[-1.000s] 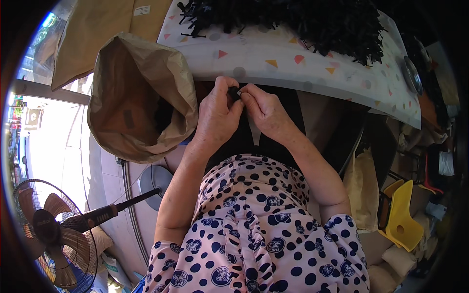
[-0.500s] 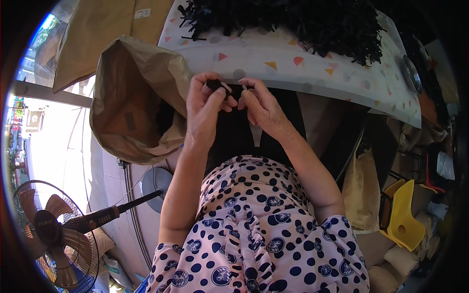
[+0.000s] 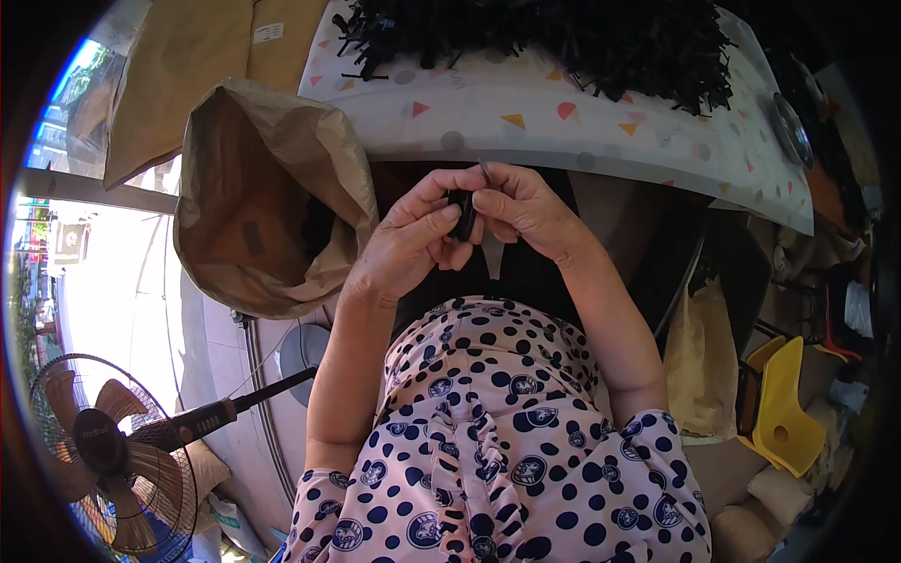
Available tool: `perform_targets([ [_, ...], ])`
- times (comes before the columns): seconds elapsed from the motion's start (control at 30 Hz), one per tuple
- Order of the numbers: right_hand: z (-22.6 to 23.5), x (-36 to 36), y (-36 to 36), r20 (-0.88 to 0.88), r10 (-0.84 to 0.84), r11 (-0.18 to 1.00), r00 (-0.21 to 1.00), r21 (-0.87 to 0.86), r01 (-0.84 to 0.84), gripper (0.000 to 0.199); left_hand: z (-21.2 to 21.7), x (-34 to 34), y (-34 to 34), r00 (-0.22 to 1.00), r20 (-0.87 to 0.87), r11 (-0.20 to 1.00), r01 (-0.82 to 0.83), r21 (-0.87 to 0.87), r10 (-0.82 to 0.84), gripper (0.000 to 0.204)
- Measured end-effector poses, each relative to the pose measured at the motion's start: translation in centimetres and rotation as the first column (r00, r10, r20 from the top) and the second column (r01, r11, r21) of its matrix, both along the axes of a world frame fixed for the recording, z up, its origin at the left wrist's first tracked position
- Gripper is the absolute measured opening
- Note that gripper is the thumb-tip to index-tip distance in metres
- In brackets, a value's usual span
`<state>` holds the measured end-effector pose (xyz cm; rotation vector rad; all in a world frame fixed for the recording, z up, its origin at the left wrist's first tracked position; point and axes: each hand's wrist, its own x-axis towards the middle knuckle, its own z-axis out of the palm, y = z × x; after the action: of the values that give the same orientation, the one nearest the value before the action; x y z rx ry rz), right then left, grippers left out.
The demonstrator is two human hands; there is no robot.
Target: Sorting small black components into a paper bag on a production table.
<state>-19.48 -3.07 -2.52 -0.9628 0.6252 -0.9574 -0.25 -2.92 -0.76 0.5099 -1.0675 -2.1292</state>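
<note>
My left hand (image 3: pixel 408 235) pinches a small black piece (image 3: pixel 463 216) between thumb and fingers, in front of my waist. Its soft, dark surface does not show what kind of thing it is. My right hand (image 3: pixel 535 214) is closed against the same piece, thumb and forefinger pressed together. A thin grey sliver, like a slim metal tip (image 3: pixel 484 171), sticks up by the right fingertips; the rest of it is hidden. Beyond my hands, a heap of black strip-like pieces (image 3: pixel 544 47) lies on a table with a patterned white cover (image 3: pixel 450 113).
Left of my hands stands an open brown paper sack (image 3: pixel 216 197), with something dark inside. A fan (image 3: pixel 108 446) is at lower left. A round metal dish (image 3: pixel 791 131) lies at the table's right edge. To the right are a paper bag (image 3: pixel 702 375) and a yellow chair (image 3: pixel 784 413).
Both hands have come closer together and slightly down toward me. The black piece now sits upright between them, and a grey tip shows by the right fingers.
</note>
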Motion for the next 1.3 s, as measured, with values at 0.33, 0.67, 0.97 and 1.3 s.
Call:
perform_targets([
  [0.33,-0.3,1.3,0.2,-0.128,-0.191,0.979,0.973,-0.103,0.178,0.023,1.3,-1.1,1.5,0.826,0.451,0.900,-0.143,-0.412,0.338,0.038],
  [0.67,-0.1,4.2,2.5,-0.162,-0.294,0.950,0.942,-0.159,0.269,0.036,-0.6,-0.9,1.8,0.550,0.470,0.655,-0.201,-0.728,0.690,0.033],
  [0.97,0.3,5.0,2.3,-0.124,-0.287,0.956,0.950,-0.108,0.274,0.032,-0.4,-1.3,1.6,0.510,0.424,0.580,-0.193,-0.792,0.748,0.033],
  [1.3,0.3,5.4,2.0,-0.034,-0.246,0.969,0.969,-0.022,0.246,0.028,0.1,-1.2,1.8,0.454,0.406,0.520,-0.156,-0.840,0.793,0.032],
])
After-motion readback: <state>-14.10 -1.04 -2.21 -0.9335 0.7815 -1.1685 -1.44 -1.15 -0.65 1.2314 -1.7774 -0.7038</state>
